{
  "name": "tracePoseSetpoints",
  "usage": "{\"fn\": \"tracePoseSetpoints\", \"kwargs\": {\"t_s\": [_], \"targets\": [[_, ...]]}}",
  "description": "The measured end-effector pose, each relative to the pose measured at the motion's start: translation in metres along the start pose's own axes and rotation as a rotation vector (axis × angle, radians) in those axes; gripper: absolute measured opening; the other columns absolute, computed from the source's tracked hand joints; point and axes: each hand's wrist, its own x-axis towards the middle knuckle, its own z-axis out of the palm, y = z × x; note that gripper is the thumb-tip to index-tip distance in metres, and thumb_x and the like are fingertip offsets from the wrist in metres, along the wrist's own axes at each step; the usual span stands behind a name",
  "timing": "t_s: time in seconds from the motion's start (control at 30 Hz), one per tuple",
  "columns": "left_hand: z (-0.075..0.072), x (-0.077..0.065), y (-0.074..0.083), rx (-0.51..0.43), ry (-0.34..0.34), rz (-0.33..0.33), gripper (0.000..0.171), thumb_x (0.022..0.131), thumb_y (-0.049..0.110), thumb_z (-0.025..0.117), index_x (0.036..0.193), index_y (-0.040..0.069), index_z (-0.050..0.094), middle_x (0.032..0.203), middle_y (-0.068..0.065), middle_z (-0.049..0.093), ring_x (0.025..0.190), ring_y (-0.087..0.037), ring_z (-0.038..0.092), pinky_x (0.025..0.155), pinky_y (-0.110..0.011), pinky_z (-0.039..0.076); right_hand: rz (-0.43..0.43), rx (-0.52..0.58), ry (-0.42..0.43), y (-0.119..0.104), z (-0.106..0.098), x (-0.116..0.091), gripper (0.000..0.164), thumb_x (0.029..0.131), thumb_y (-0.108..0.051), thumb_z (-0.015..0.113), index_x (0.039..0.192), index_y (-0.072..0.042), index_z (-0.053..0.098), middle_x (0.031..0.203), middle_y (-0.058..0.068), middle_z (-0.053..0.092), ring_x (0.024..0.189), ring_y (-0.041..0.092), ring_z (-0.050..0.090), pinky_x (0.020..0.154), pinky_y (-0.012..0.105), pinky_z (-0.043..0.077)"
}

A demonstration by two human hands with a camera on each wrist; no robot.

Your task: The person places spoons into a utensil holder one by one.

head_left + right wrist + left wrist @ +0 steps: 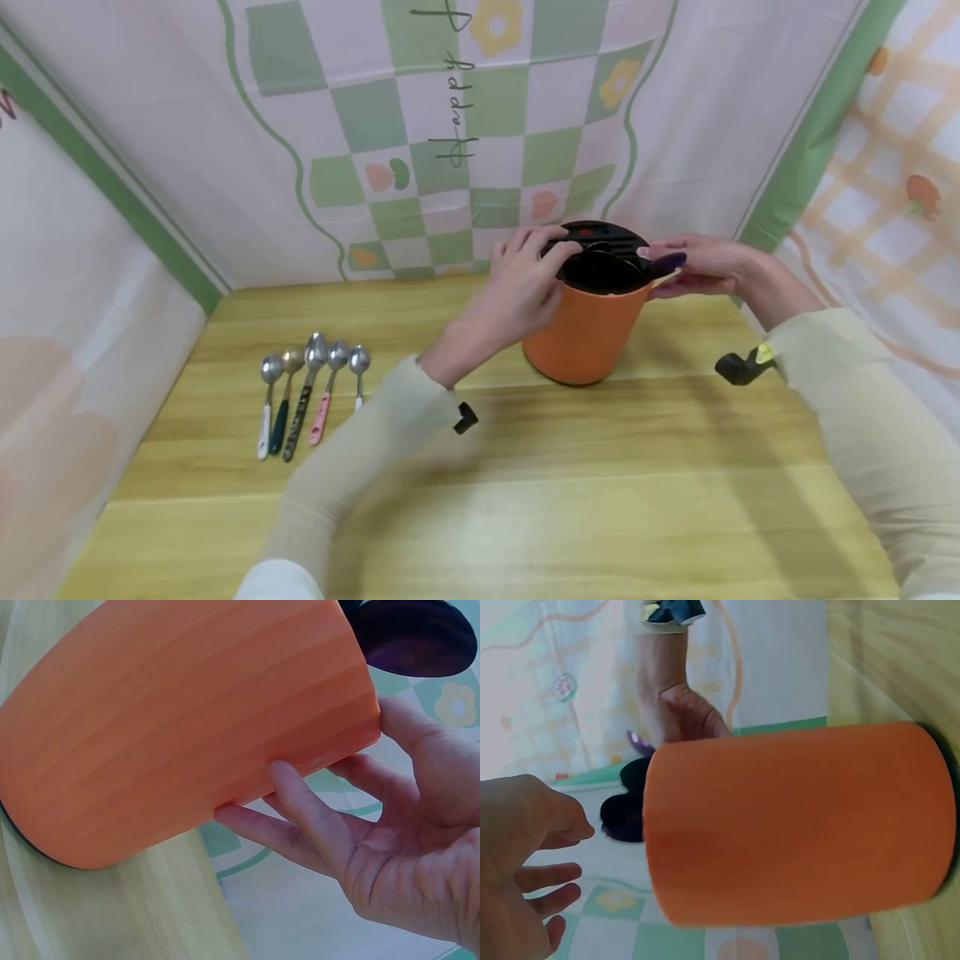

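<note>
An orange utensil holder [585, 333] stands upright on the wooden table, its ribbed wall filling much of the right wrist view. My right hand [397, 817] grips it from the right, thumb at the rim and fingertips against the side. Black rounded utensil heads [622, 817] stick out of the opening, and a dark purple one [666, 266] leans over the right rim. A black slotted piece [618, 242] shows at the back of the opening. My left hand [522, 279] hovers at the holder's left rim with loosely bent fingers; the left wrist view shows a gap between them and the black heads.
Several metal spoons with coloured handles lie side by side on the left of the table, among them a pink-handled spoon [322, 408] and a black-patterned one [300, 417]. A checkered curtain [427, 133] hangs behind the table [525, 517], with more cloth at both sides.
</note>
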Motion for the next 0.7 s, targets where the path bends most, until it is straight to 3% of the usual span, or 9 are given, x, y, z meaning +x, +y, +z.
{"fn": "tracePoseSetpoints", "kwargs": {"t_s": [0.23,0.47,0.7], "targets": [[-0.018,-0.032,-0.017,-0.1,-0.023,-0.053,0.04,0.095,0.01,0.062,0.134,0.013,0.057,0.145,-0.012,0.049,0.133,-0.032,0.043,0.095,-0.048,0.039,0.003,0.002,-0.008,0.0,-0.001,-0.001,0.024,0.107,-0.023,0.045,0.106,-0.027,0.068,0.104,0.006,0.075,0.095,0.024,0.075,0.083,0.029,0.061],[-0.025,-0.062,-0.031,-0.105,0.014,-0.046,0.039,0.091,0.007,0.065,0.129,0.006,0.058,0.138,-0.017,0.054,0.128,-0.036,0.05,0.106,-0.054,0.042,-0.002,0.004,-0.035,0.001,-0.003,-0.003,0.025,0.107,-0.024,0.045,0.107,-0.029,0.069,0.105,0.005,0.075,0.096,0.024,0.074,0.084,0.029,0.061],[-0.028,-0.099,-0.043,-0.12,0.004,-0.101,0.041,0.089,0.003,0.068,0.128,-0.001,0.056,0.134,-0.02,0.055,0.128,-0.035,0.051,0.111,-0.046,0.044,0.011,0.019,-0.026,-0.001,-0.001,-0.002,0.022,0.106,-0.025,0.047,0.106,-0.029,0.069,0.105,0.006,0.074,0.096,0.025,0.074,0.084,0.029,0.061]]}}
